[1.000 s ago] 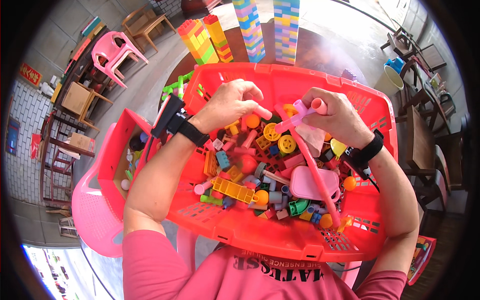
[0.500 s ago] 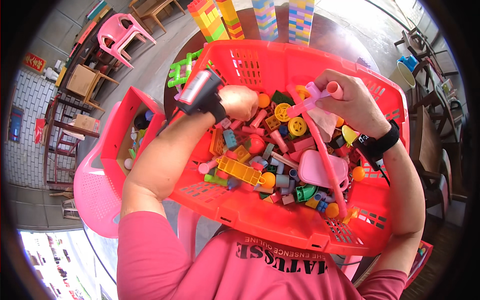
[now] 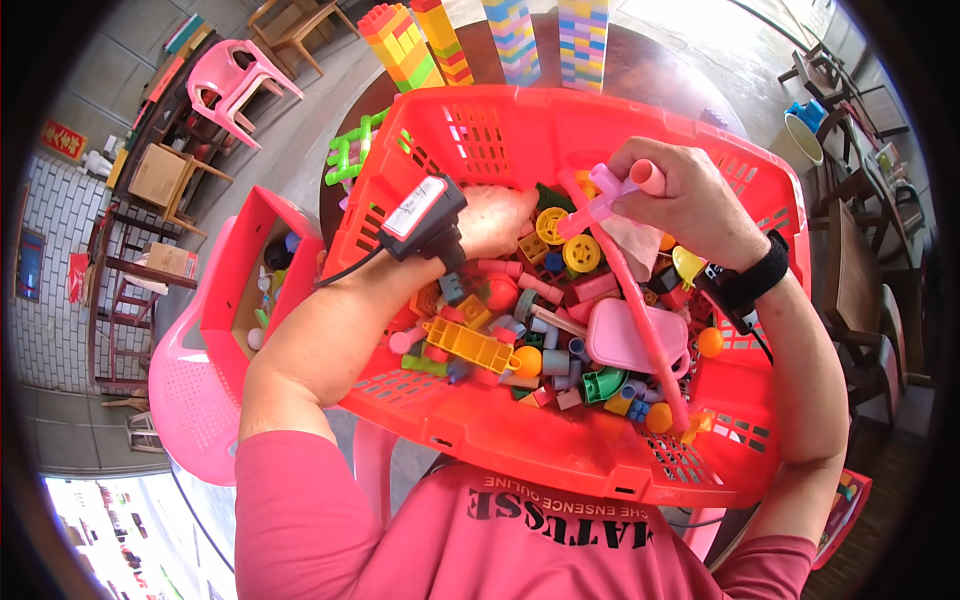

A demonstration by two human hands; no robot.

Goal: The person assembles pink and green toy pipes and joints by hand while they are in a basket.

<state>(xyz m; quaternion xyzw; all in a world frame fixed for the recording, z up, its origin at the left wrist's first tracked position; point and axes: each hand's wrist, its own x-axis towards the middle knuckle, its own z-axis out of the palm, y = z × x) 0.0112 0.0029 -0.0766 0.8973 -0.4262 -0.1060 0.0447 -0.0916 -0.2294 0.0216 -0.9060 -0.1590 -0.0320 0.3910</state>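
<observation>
A large red plastic basket (image 3: 560,440) full of mixed toy pieces is in front of me. My left hand (image 3: 497,218) reaches down among the pieces at its far left; its fingers are mostly hidden and I cannot make out anything in them. My right hand (image 3: 682,200) is closed round joined pink and purple toy pipes (image 3: 606,194) above the right of the pile. A yellow wheel (image 3: 581,254), a yellow slotted bar (image 3: 470,344), a pink lidded box (image 3: 625,334) and a green elbow pipe (image 3: 604,385) lie in the pile. The long red basket handle (image 3: 640,310) crosses over it.
Several block towers (image 3: 511,45) stand on the dark round table (image 3: 660,65) behind the basket. Joined green pipes (image 3: 350,150) lie at its left. A red box (image 3: 235,290) holding toys rests on a pink chair (image 3: 185,400) to the left. Wooden furniture (image 3: 855,280) lines the right.
My left hand has moved right and slightly down, further over the pile. The right hand has shifted slightly left, still with the joined pipes. The whole view has also shifted a little.
</observation>
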